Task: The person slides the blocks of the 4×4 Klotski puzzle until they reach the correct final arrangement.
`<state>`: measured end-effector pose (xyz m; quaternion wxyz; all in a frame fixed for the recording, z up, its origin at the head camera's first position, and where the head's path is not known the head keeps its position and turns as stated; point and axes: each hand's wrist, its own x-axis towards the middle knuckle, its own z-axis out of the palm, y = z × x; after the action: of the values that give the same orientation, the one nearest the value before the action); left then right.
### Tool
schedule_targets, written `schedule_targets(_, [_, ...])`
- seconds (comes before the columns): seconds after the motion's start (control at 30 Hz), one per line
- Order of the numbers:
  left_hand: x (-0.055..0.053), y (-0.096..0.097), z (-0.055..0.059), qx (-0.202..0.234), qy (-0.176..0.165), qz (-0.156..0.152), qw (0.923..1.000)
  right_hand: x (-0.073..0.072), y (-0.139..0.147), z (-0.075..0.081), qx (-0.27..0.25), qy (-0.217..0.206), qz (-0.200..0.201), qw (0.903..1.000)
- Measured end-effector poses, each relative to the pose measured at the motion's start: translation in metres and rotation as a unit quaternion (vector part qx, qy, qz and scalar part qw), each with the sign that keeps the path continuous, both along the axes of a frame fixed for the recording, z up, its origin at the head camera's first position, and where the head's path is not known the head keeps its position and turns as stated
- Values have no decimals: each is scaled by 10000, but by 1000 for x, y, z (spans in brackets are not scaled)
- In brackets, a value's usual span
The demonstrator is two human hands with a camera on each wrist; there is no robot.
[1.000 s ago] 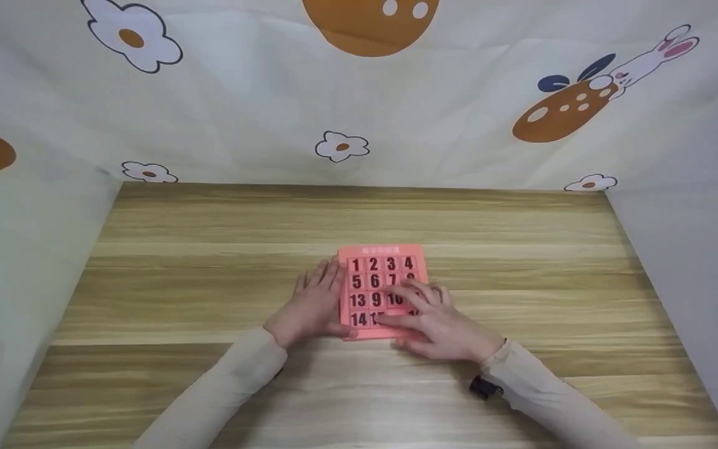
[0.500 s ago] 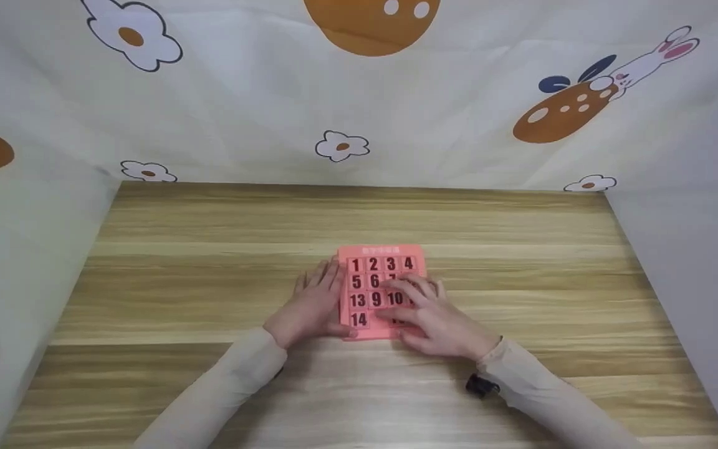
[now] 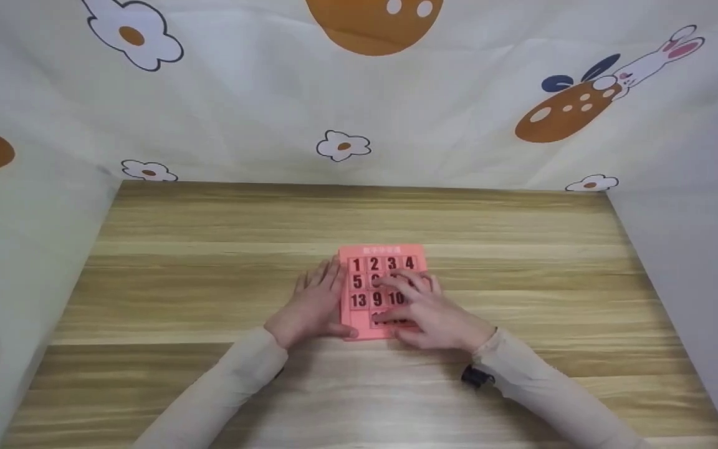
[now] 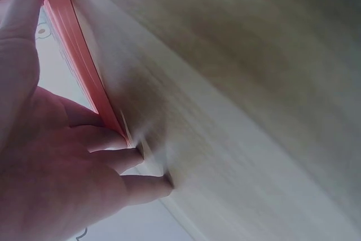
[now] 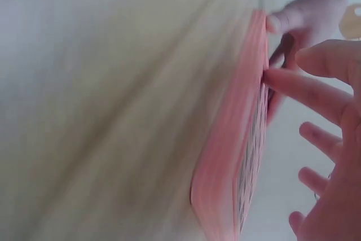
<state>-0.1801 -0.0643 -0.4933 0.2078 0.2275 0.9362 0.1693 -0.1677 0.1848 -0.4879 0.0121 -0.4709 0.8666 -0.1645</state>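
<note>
A pink sliding number puzzle point(image 3: 381, 249) lies flat on the wooden table, its square tiles marked with black numbers. In its bottom row the leftmost slot shows bare pink. Along the left edge of the frame rests my left hand point(image 3: 310, 310), fingers extended and thumb at the lower left corner; the left wrist view shows those fingers against the puzzle's side point(image 4: 79, 49). My right hand point(image 3: 443, 315) reaches over from the right. Its index fingertip touches a bottom-row tile, while the other fingers hover spread above the board. That hand hides several tiles on the right.
The wood-grain table point(image 3: 209, 249) extends around the puzzle on all sides. A pale cloth point(image 3: 240, 112) printed with flowers, orange shapes and a rabbit hangs behind it, with light walls at left and right. A black device point(image 3: 477, 376) sits at the right wrist.
Two bottom-row tiles have slid right one after the other, so the bare slot has shifted to the left corner. My right hand has moved slightly left and up; the left hand stays put.
</note>
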Motion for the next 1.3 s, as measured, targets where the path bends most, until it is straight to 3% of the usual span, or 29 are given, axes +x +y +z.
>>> schedule_targets(0.17, [1,0,-1,-25,32,-6,10000,-7,-3,0,239,-234,101,9994])
schedule_targets(0.43, [1,2,0,-86,46,-92,9999,-9,-10,0,854,-235,-49,9961])
schedule_targets(0.63, [1,1,3,-118,65,-122,9998,0,-5,3,702,-216,164,9972])
schedule_targets(0.83, [1,0,5,-149,29,-90,9998,-2,2,3,289,216,-422,9985])
schedule_targets(0.9, [1,0,4,-149,18,-74,9999,-3,2,3,338,219,-512,9979])
schedule_targets(1.1, [0,-1,1,-105,56,-40,9999,-2,-9,1,905,14,-301,9954])
schedule_targets(1.3, [0,0,0,-105,99,-96,9998,-2,-7,3,534,151,-422,9976])
